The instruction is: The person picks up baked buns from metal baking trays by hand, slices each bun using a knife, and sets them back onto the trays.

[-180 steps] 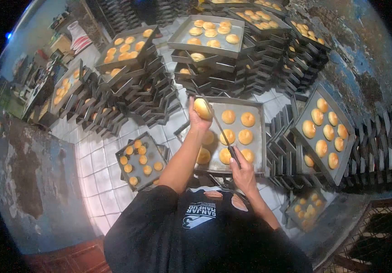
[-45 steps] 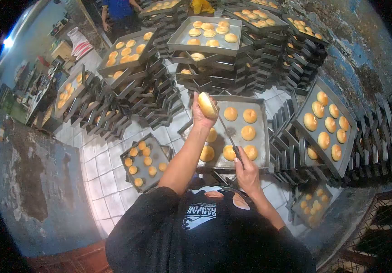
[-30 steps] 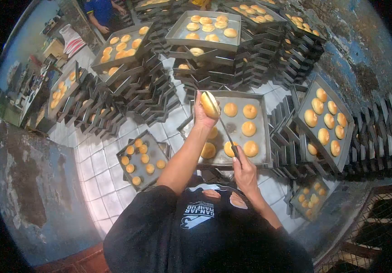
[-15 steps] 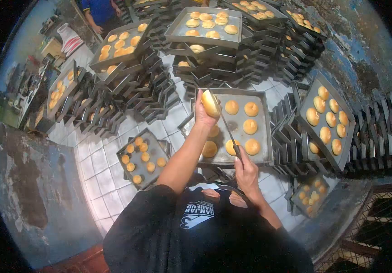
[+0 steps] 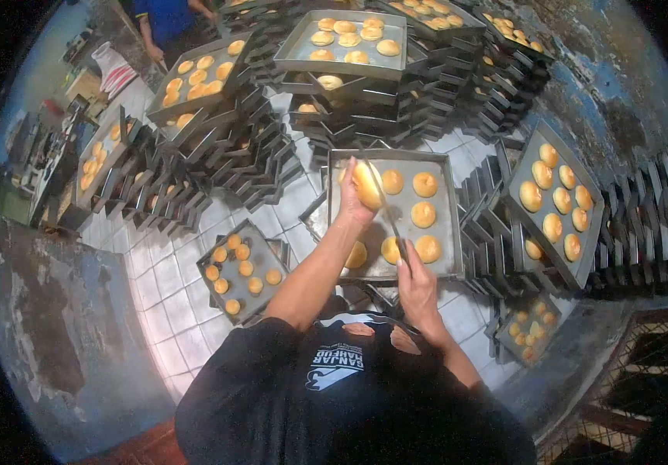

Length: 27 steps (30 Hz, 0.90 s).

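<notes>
My left hand (image 5: 354, 203) is wrapped round a golden bun (image 5: 366, 186), held tilted above the left part of a metal tray (image 5: 446, 267). In my right hand (image 5: 417, 288) is the dark handle of a long knife (image 5: 393, 220). The blade points up and away and lies along the right side of the held bun; whether it touches or cuts is unclear. Several round buns (image 5: 423, 215) sit on the tray below, some partly covered by my hands and the knife.
Stacks of trays with buns surround me: one ahead (image 5: 341, 62), one at the left (image 5: 194, 97), one at the right (image 5: 559, 194). A smaller tray (image 5: 245, 298) lies low at the left on white tiles (image 5: 171, 310). A person in blue (image 5: 169, 22) stands behind the far-left stacks.
The held bun and my left hand have shifted slightly right, and the bun has turned. The knife now lies more along it. The person in blue appears slightly further left.
</notes>
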Each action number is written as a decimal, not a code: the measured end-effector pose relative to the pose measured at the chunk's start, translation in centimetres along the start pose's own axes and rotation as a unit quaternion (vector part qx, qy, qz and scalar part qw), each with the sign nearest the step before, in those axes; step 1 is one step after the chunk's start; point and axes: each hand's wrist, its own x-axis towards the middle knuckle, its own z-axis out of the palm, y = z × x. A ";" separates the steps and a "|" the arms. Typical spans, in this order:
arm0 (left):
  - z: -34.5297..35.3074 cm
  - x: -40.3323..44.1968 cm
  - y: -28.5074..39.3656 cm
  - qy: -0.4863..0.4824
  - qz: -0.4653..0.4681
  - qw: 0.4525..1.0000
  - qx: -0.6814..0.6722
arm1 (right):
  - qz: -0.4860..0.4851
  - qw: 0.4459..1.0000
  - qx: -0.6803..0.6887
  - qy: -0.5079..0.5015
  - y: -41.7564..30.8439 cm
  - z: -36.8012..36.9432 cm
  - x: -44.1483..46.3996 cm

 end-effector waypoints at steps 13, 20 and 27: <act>1.1 -2.0 -1.8 -0.011 0.001 0.991 0.137 | 0.123 0.990 0.032 -0.061 -1.1 -2.5 2.2; -1.0 0.0 0.4 -0.008 0.032 0.994 0.100 | 0.173 0.976 0.074 -0.114 -0.4 -4.4 1.0; -0.3 -2.0 -3.7 0.019 -0.012 0.990 0.136 | 0.164 0.975 0.092 -0.117 2.0 -3.3 4.3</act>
